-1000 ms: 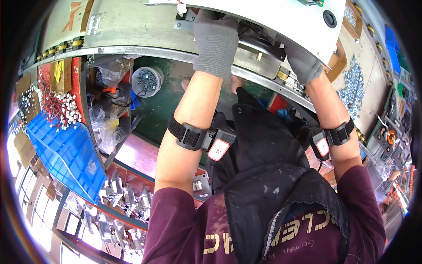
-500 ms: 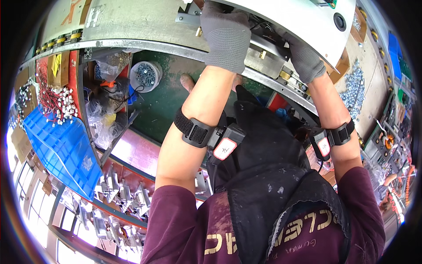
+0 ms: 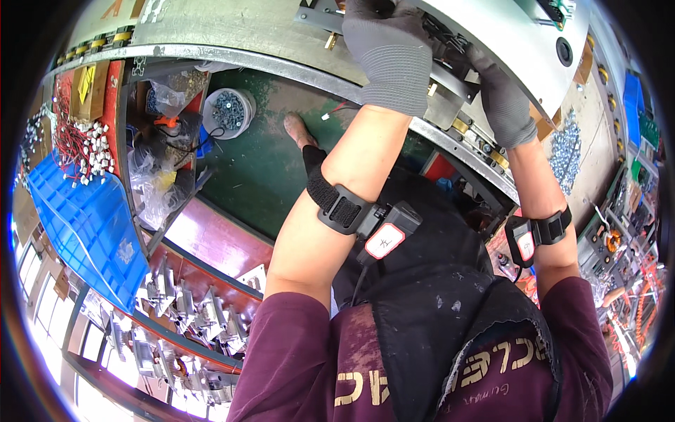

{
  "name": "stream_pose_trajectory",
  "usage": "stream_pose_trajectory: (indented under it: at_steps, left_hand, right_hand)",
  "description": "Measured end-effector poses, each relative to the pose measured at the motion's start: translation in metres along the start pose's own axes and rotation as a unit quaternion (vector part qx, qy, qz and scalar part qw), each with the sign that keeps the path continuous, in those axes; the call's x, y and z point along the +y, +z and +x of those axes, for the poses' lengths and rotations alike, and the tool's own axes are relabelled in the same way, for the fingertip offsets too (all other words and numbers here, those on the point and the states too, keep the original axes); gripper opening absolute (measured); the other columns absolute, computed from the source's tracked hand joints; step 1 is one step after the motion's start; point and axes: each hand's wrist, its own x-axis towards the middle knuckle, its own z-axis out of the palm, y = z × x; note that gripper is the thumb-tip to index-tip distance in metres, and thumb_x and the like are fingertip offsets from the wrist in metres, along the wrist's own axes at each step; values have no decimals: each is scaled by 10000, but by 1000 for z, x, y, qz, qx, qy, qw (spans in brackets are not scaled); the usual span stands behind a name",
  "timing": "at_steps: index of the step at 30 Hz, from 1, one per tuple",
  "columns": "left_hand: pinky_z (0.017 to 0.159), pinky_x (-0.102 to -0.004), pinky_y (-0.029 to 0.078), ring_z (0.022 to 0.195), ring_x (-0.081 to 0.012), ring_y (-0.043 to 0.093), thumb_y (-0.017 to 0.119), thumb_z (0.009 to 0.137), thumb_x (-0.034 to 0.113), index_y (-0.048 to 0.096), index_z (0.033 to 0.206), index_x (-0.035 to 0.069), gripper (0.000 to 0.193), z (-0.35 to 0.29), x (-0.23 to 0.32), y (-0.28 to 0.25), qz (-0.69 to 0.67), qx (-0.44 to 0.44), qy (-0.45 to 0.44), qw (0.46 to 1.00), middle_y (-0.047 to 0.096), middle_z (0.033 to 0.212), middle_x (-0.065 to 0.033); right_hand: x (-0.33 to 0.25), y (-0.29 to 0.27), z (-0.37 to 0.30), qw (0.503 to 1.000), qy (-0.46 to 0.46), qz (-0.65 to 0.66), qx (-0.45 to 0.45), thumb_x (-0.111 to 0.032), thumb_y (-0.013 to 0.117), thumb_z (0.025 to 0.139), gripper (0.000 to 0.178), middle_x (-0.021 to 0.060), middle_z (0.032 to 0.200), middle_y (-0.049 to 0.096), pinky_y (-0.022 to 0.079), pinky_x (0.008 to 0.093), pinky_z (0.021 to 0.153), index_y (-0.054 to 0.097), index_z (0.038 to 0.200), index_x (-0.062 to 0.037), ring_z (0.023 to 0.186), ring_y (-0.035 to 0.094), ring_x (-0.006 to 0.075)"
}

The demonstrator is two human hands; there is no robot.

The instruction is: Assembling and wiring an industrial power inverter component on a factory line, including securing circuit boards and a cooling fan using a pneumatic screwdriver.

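Observation:
A large white metal panel (image 3: 517, 53) slants across the top right, with dark wiring (image 3: 446, 35) in the gap under its near edge. My left hand (image 3: 388, 49), in a grey knitted glove, reaches to this gap from the left. Its fingers look curled, but their tips and whatever they hold are hidden. My right hand (image 3: 503, 102), gloved alike, is at the panel's near edge with its fingers going in beneath it. Those fingers are mostly covered, so their grip does not show. A metal bracket strip (image 3: 320, 17) lies left of my left hand.
A metal conveyor rail (image 3: 281, 69) runs along the workbench. A white bucket of screws (image 3: 228, 112) stands below, beside shelving with plastic bags (image 3: 158, 165). At left are a blue crate (image 3: 88, 225) and wired connectors (image 3: 88, 151). Small fasteners (image 3: 567, 151) lie on the right.
Both hands have shifted right in the picture, and the panel has moved the same way. The view has turned slightly. A small wired connector on the floor has come into sight.

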Motion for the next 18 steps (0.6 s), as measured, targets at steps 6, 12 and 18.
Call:
stream_pose_trajectory:
  at_steps: [6,12,18]
  left_hand:
    - [741,-262,474,893,-167,572,495,785,-80,470,1200,-26,419,2,4,3,178,26,52,982,569,1073,-143]
    - [858,-334,448,970,-204,578,543,838,146,530,1186,22,369,29,4,-20,705,-65,233,667,593,1133,-132]
    - [947,-399,390,1091,-268,530,499,851,351,571,1175,90,422,60,-3,-27,787,-277,303,460,587,1166,-108]
  right_hand:
    - [-61,-35,15,871,218,440,-30,-214,590,898,261,30,910,603,433,268,747,596,1068,-15,826,538,115]
    - [-91,-49,33,869,313,355,-148,-234,626,874,354,66,1000,626,451,239,752,579,1114,22,848,564,124]
    - [-56,-8,13,898,162,408,6,-242,712,812,412,58,928,655,469,240,738,600,1103,28,804,582,117]
